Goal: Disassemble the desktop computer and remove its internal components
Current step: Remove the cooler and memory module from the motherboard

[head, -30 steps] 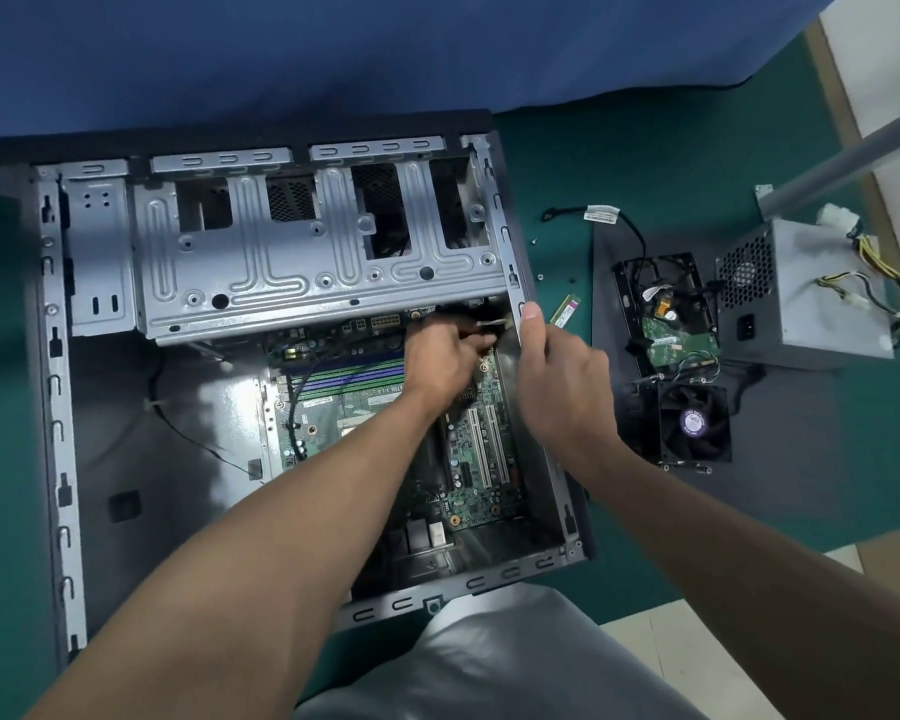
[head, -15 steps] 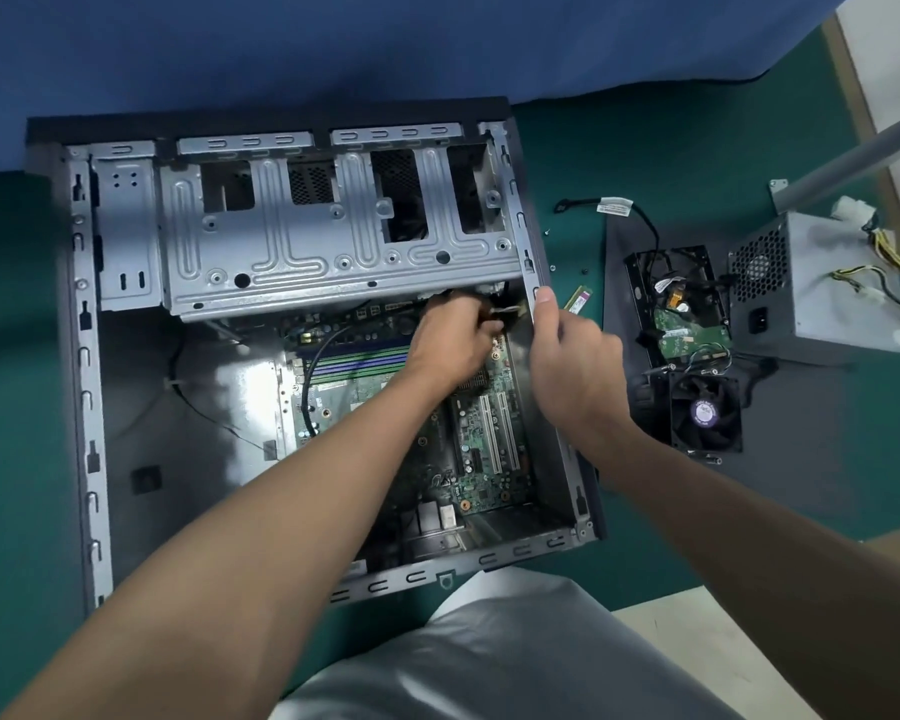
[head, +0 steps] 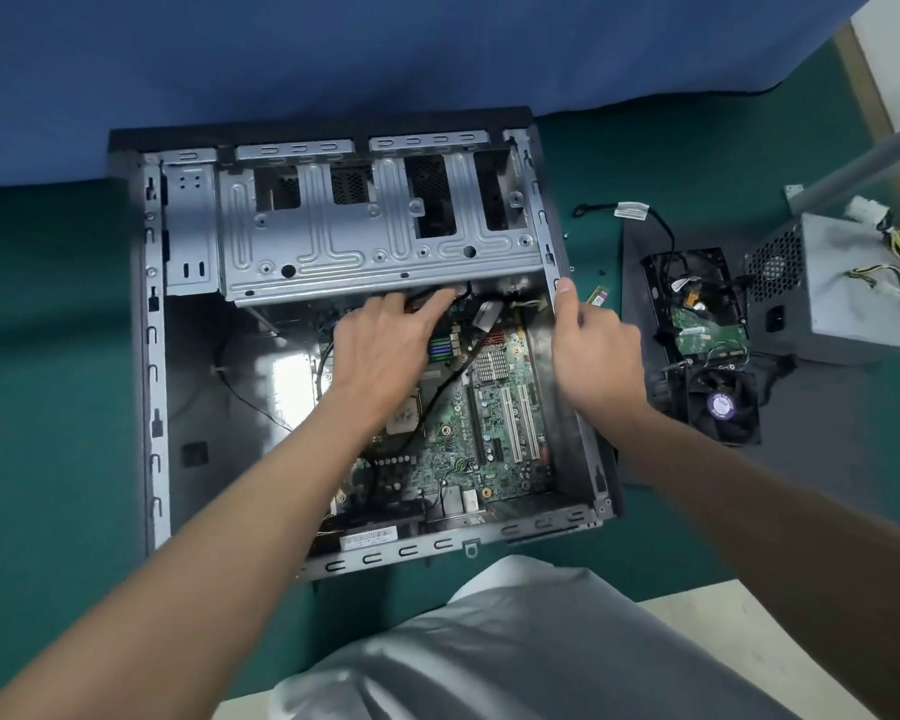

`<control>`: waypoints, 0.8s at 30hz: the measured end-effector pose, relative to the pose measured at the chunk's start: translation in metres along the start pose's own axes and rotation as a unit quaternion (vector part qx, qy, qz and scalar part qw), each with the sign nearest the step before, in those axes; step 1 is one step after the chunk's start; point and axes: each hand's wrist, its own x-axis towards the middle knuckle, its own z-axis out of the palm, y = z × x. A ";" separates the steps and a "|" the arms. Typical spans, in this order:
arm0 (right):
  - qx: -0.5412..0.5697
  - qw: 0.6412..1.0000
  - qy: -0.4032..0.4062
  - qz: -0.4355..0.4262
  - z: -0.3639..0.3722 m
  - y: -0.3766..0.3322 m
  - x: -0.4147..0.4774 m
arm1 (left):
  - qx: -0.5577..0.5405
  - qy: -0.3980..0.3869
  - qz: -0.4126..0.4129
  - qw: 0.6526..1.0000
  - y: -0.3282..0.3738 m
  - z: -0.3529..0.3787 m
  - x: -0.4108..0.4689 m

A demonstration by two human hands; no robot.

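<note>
An open desktop case (head: 152, 356) lies on its side on green cloth, with a grey metal drive cage (head: 365, 241) across its far half. The green motherboard (head: 489, 423) sits inside at the near right. My left hand (head: 385, 345) reaches in over the board, its fingertips under the cage's lower edge at a reddish connector and a black cable (head: 448, 376); what the fingers hold is hidden. My right hand (head: 593, 350) grips the case's right wall (head: 585, 459), thumb up along the rim.
To the right lie a removed hard drive in a black bracket (head: 697, 314), a black cooling fan (head: 723, 402), a grey power supply (head: 842, 298) with loose wires, a small memory stick (head: 599, 296) and a loose black cable (head: 630, 210). A blue cloth hangs behind.
My left hand has shifted left from the case's right wall to under the drive cage's edge. My right hand stays on the right wall. The view has moved, so the case sits further right.
</note>
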 end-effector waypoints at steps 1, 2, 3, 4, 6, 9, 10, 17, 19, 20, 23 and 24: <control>0.000 1.000 0.000 0.001 0.000 0.000 0.000 | 0.017 -0.013 0.020 1.000 -0.002 0.003 0.000; 0.000 1.000 0.001 0.001 0.000 0.000 0.000 | 0.024 -0.031 0.039 0.998 -0.003 0.004 0.001; 0.000 1.000 0.002 0.001 0.001 -0.001 0.000 | 0.028 -0.053 0.050 0.997 -0.003 0.006 0.001; 0.001 1.000 0.003 0.000 0.001 0.000 0.000 | 0.036 -0.074 0.060 0.995 -0.001 0.010 0.001; 0.003 1.000 0.002 0.000 0.001 0.001 0.001 | 0.058 -0.092 0.102 0.989 0.004 0.016 0.001; 0.001 1.000 0.000 0.000 0.002 0.002 0.002 | 0.052 -0.078 0.217 0.972 0.017 0.021 0.012; 0.000 1.000 -0.001 -0.002 0.002 0.002 0.003 | 0.047 -0.084 0.239 0.966 0.023 0.023 0.017; -0.017 0.999 -0.018 -0.026 0.005 0.008 0.008 | -0.010 -0.170 0.126 0.977 0.043 0.035 0.054; -0.020 0.999 -0.014 -0.036 0.006 0.008 0.009 | -0.038 -0.211 0.096 0.972 0.041 0.043 0.061; -0.022 0.999 -0.010 -0.042 0.006 0.008 0.010 | -0.040 -0.211 0.094 0.972 0.040 0.046 0.064; -0.034 0.998 -0.001 -0.053 0.007 0.010 0.012 | -0.094 -0.222 0.055 0.969 0.048 0.055 0.063; -0.039 0.998 0.002 -0.053 0.008 0.010 0.013 | -0.123 -0.240 0.038 0.962 0.053 0.060 0.062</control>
